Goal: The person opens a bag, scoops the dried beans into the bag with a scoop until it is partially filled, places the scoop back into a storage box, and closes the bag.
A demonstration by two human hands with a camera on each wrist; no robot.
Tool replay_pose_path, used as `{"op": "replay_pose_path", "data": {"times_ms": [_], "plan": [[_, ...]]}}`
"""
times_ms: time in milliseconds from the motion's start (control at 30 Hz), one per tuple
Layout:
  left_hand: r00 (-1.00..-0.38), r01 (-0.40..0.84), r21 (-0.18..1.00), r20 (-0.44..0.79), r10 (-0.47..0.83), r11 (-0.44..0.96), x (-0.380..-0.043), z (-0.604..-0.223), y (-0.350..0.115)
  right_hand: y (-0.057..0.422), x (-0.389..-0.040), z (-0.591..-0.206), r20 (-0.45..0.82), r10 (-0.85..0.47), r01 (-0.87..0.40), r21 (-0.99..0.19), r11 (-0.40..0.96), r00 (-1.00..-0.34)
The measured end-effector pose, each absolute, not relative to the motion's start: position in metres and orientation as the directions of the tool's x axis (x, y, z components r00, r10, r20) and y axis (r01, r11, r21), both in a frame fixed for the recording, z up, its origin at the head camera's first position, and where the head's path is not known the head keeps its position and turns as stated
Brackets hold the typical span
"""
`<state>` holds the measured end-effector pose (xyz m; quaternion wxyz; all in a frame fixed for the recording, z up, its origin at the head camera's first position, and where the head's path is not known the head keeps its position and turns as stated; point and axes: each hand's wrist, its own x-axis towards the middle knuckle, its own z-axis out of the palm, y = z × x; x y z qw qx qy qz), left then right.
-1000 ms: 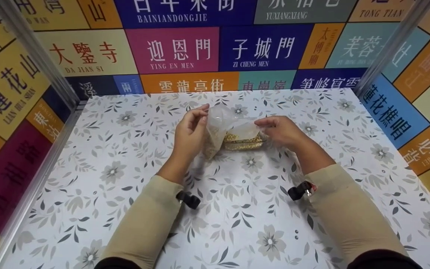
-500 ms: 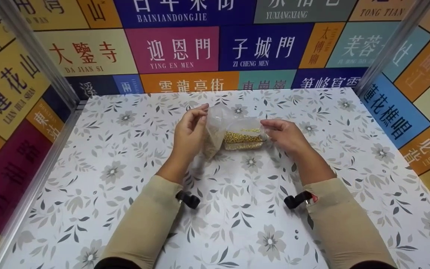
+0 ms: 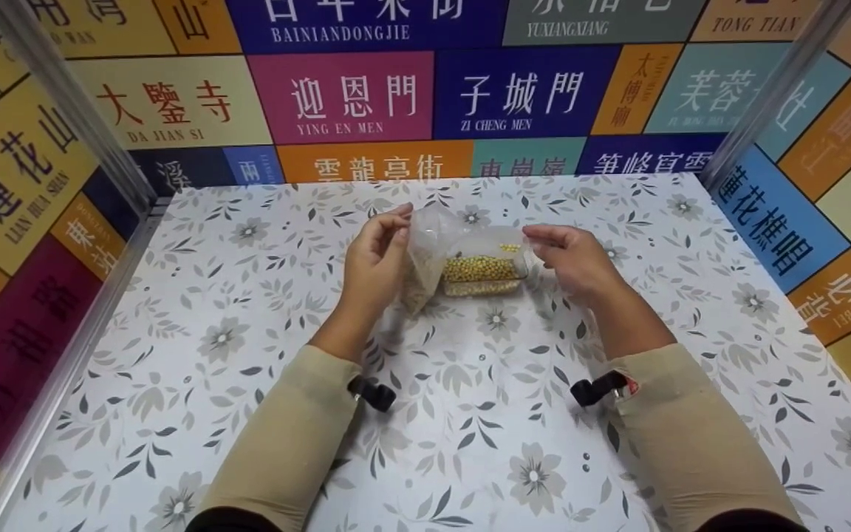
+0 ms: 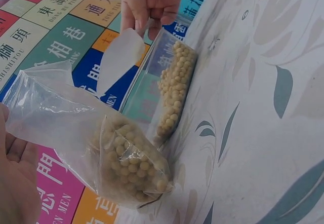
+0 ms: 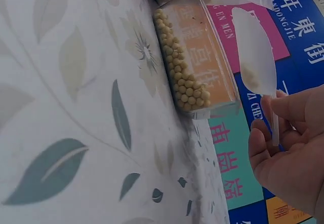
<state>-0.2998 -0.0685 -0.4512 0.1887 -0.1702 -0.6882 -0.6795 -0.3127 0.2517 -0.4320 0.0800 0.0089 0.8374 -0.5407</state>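
My left hand (image 3: 374,258) grips the top of a clear plastic bag (image 4: 131,163), whose lower part is filled with pale yellow soybeans and rests on the table. Right beside the bag lies a clear rectangular plastic box (image 5: 202,57), with a layer of soybeans (image 4: 175,84) along its bottom. Over the box, my right hand (image 3: 573,258) pinches the thin handle of a white plastic scoop (image 5: 255,51) between thumb and fingers. The scoop is tilted, and a few beans (image 3: 510,247) show near its handle end in the head view.
A white tablecloth (image 3: 462,414) with grey flowers and leaves covers the table. Colourful panels (image 3: 344,96) with Chinese lettering stand behind and at both sides. Clear corner posts (image 3: 765,96) rise at the back. Each wrist bears a small black camera (image 3: 372,394).
My right hand has turned and shifted slightly right, and the scoop's face has come more into view with a few beans on it. The left hand and bag have stayed put.
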Motion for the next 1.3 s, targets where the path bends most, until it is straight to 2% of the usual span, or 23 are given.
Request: {"op": "replay_pose_path", "data": {"times_ms": [233, 433, 667, 933, 1033, 1300], "plan": [[-0.862, 0.507, 0.861, 0.507, -0.015, 0.040, -0.299, -0.451, -0.070, 0.255, -0.314, -0.405, -0.104, -0.072, 0.068, -0.920, 0.387, -0.992], [-0.866, 0.499, 0.866, 0.500, -0.024, 0.026, -0.300, -0.453, -0.071, 0.249, -0.313, -0.378, -0.085, -0.024, 0.067, -0.903, 0.425, -0.996], [-0.873, 0.486, 0.873, 0.487, -0.023, 0.022, -0.301, -0.453, -0.070, 0.236, -0.306, -0.349, -0.039, -0.054, 0.010, -0.891, 0.453, -0.998], [-0.872, 0.489, 0.872, 0.489, -0.023, 0.032, -0.300, -0.453, -0.070, 0.214, -0.293, -0.323, 0.115, -0.138, -0.180, -0.653, 0.736, -0.984], [-0.868, 0.495, 0.868, 0.496, -0.020, 0.044, -0.300, -0.453, -0.070, 0.210, -0.290, -0.321, 0.126, -0.153, -0.198, -0.619, 0.760, -0.980], [-0.867, 0.497, 0.866, 0.499, -0.013, 0.049, -0.301, -0.450, -0.070, 0.216, -0.292, -0.324, 0.146, -0.138, -0.199, -0.616, 0.762, -0.980]]}}
